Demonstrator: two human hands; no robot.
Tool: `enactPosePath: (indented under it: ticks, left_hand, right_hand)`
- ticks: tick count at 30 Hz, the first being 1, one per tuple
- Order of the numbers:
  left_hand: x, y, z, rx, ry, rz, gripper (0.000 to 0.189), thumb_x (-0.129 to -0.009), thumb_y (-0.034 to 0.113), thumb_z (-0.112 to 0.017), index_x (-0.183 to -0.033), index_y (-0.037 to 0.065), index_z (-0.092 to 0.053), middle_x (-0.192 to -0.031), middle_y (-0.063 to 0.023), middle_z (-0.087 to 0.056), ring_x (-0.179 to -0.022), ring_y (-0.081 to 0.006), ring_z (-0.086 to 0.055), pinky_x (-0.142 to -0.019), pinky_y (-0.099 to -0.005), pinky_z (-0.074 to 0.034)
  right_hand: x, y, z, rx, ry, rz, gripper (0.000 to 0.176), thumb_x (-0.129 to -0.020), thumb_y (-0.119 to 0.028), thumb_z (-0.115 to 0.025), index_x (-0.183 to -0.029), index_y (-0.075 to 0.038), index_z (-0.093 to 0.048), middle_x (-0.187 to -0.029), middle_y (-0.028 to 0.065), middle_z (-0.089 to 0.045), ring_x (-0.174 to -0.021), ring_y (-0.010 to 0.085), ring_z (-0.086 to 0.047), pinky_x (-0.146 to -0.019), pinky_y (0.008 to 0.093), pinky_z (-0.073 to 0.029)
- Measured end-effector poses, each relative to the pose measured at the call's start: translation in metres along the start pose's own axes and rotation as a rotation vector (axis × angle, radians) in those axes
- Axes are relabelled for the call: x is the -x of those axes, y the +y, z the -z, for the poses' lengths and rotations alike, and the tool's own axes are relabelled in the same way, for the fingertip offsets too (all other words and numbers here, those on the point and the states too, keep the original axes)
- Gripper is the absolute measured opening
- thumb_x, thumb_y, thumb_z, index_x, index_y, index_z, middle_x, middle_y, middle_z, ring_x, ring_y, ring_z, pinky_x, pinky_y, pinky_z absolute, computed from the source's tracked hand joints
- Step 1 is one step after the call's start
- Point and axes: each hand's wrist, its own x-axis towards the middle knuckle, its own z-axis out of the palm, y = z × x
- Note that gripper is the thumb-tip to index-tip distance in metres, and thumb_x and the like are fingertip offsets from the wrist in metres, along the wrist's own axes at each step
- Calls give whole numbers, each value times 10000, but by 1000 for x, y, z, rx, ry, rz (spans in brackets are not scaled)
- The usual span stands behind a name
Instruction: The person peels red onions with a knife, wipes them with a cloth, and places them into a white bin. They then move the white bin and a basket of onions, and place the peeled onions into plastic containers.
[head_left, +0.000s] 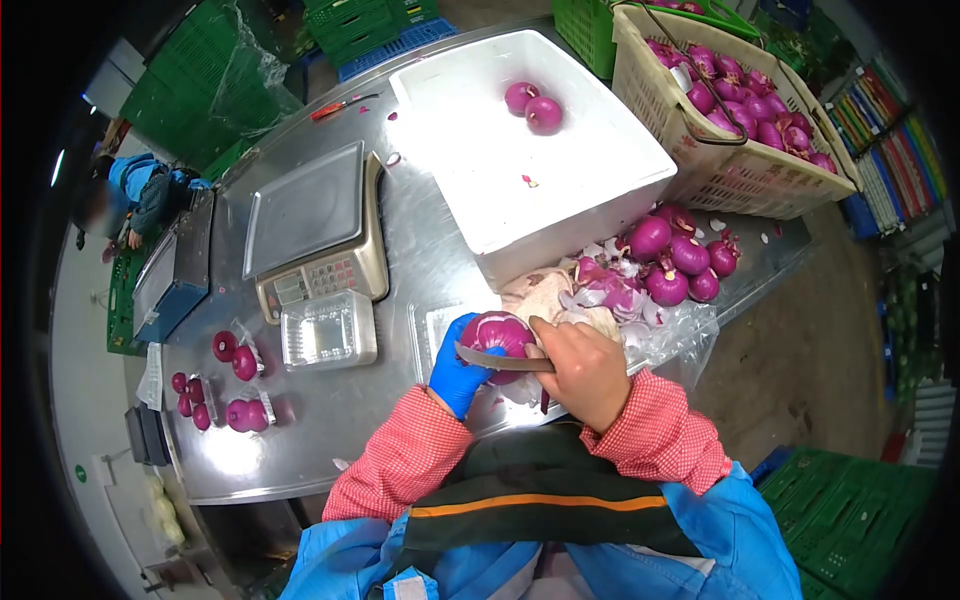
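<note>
My left hand (457, 368), in a blue glove, is wrapped round the left side of a red onion (500, 330) above the table's near edge. Bare, my right hand (582, 368) grips a knife (505, 361), whose blade lies across the lower front of the onion and points left. The right thumb and fingers are close to the onion's right side. Just beyond the hands, loose onion skins (610, 290) are heaped on a plastic bag (690, 340). Several unpeeled red onions (668, 285) are piled to the right of the skins.
A white foam box (480, 220) holding two peeled onions stands ahead. Behind it to the right is a cream crate (700, 175) full of onions. A scale (310, 220), a clear plastic tray (328, 335) and packed onions (246, 415) occupy the left side. A person (145, 195) is at far left.
</note>
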Motion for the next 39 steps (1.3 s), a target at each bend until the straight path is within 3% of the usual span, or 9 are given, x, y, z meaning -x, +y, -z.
enactPosePath:
  ticks: [3,7,11,15,18,24,28,35,39]
  left_hand:
    - [11,6,-2,-6,-9,-100,620,-820,142,-756,-1339,48,-431,-1252,-100,-564,-1152,-209,-568,-994,-355,-480]
    - [21,12,-2,29,-9,-191,610,-832,156,-746,-1343,50,-431,-1249,-106,-561,-1156,-211,-561,-1001,-359,-472]
    - [18,9,9,312,42,-47,629,-836,178,-748,-1359,52,-422,-1263,-116,-555,-1166,-234,-561,-1021,-388,-466]
    - [24,16,19,481,38,-38,693,-838,234,-751,-1404,54,-394,-1329,-144,-526,-1227,-291,-545,-1065,-443,-450]
    - [28,22,21,554,-28,-39,652,-828,151,-747,-1379,67,-408,-1295,-119,-532,-1202,-264,-547,-1028,-421,-478]
    - [39,10,17,556,-100,59,657,-843,184,-743,-1394,52,-411,-1286,-138,-550,-1174,-269,-572,-1009,-412,-497]
    - [43,10,17,628,-134,127,661,-845,203,-744,-1392,43,-409,-1264,-154,-565,-1129,-277,-606,-946,-412,-538]
    - [49,19,9,756,-186,91,668,-844,195,-741,-1395,34,-400,-1256,-165,-572,-1107,-295,-624,-916,-420,-560]
    - [42,16,7,717,-112,25,685,-836,179,-749,-1403,42,-391,-1278,-159,-562,-1173,-292,-588,-1013,-438,-502]
  right_hand:
    - [2,-4,-4,-31,-59,-45,277,-813,-189,-708,-1045,-51,-649,-760,120,-616,-699,295,-630,-622,383,-506]
    - [3,10,-13,-337,-136,-380,262,-863,-197,-666,-1072,-39,-650,-858,183,-679,-750,355,-667,-643,416,-519]
    - [8,-13,-9,-251,-10,-322,268,-854,-201,-674,-1080,-60,-641,-901,156,-667,-775,342,-663,-648,412,-520]
    - [26,-22,-5,-23,-178,-182,301,-816,-211,-709,-1074,-79,-628,-880,120,-616,-774,324,-649,-634,403,-518]
    - [30,-27,-14,-119,-86,-207,313,-821,-213,-712,-1085,-72,-622,-883,116,-623,-774,308,-655,-632,394,-517]
    - [19,-43,-27,-318,137,-296,276,-827,-216,-720,-1037,-60,-633,-889,88,-628,-748,277,-661,-624,377,-514]
    - [23,-46,-27,-138,128,-222,234,-843,-214,-698,-1009,-61,-637,-876,99,-637,-758,300,-663,-629,389,-517]
    - [20,-13,-35,-159,-54,-503,295,-841,-205,-675,-1100,-80,-613,-887,147,-643,-808,344,-655,-671,425,-516]
    - [24,-13,-4,-159,-31,-115,279,-799,-172,-708,-1048,-82,-619,-902,112,-620,-788,307,-654,-650,396,-521]
